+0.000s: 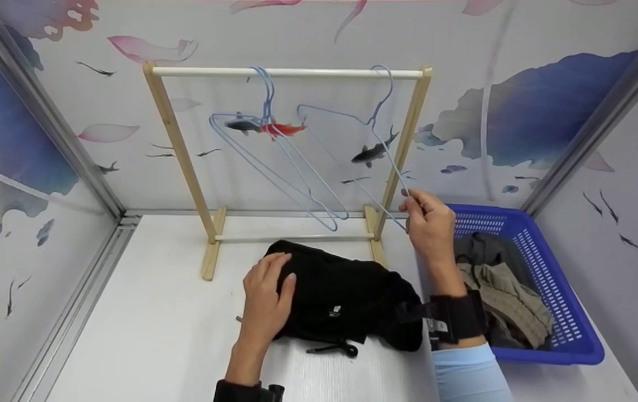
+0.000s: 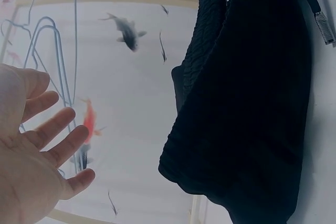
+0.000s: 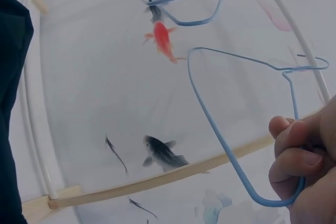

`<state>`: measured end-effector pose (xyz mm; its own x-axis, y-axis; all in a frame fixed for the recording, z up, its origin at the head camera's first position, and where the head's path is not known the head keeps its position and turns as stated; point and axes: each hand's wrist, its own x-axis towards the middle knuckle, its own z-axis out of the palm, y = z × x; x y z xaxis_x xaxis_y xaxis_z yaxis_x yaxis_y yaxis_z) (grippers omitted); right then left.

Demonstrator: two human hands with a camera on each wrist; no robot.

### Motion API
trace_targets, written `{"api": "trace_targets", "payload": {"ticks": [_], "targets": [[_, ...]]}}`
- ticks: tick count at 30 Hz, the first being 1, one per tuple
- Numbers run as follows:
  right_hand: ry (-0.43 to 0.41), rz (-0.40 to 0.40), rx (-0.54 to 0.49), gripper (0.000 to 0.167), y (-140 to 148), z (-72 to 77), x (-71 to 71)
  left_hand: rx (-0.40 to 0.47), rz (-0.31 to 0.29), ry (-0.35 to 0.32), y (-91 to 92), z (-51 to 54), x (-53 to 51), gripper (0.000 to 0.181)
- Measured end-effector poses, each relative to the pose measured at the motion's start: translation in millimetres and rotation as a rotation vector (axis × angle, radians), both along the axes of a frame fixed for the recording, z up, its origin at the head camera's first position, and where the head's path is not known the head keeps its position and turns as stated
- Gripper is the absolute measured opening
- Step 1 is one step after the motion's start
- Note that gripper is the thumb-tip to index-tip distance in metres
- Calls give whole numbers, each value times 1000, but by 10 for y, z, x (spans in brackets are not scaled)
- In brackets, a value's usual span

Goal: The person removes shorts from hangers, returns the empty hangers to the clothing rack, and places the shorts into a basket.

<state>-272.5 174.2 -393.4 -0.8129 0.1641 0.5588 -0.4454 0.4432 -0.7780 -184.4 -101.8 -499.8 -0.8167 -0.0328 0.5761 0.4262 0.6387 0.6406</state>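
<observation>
Black pants (image 1: 341, 290) with a gathered elastic waistband and a drawstring lie bunched on the white table. My left hand (image 1: 265, 298) is at their left side, fingers loosely extended. The left wrist view shows its fingers spread, holding nothing. At the right end of the rack, my right hand (image 1: 430, 226) grips the lower right corner of a blue wire hanger (image 3: 227, 148). That hanger's hook is still over the rack's bar, and its frame is tilted. In the right wrist view, the fingers curl round the wire.
A wooden rack (image 1: 180, 151) with a white top bar (image 1: 201, 72) stands behind the pants. Several more blue hangers (image 1: 267, 106) hang close together near its middle. On the right sits a blue plastic basket (image 1: 561, 285) holding grey and khaki clothes (image 1: 511, 296). Printed walls enclose the table.
</observation>
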Motion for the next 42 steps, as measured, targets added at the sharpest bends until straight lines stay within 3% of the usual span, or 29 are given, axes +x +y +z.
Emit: {"api": "trace_targets", "payload": {"ticks": [13,24,35,42], "targets": [[-89,14,28,20,38,-97,-44,-27,-7,-1,9,-46,-2,33],[-179,-13,189,22,311,-236,139,-101,-33,-8,-11,-28,-38,35],[-195,-78,180,43,434,-569,349,-175,-49,43,55,33,-43,35],[-195,-60,157,47,427,-847,486,-229,-62,85,113,31,-59,35]]}}
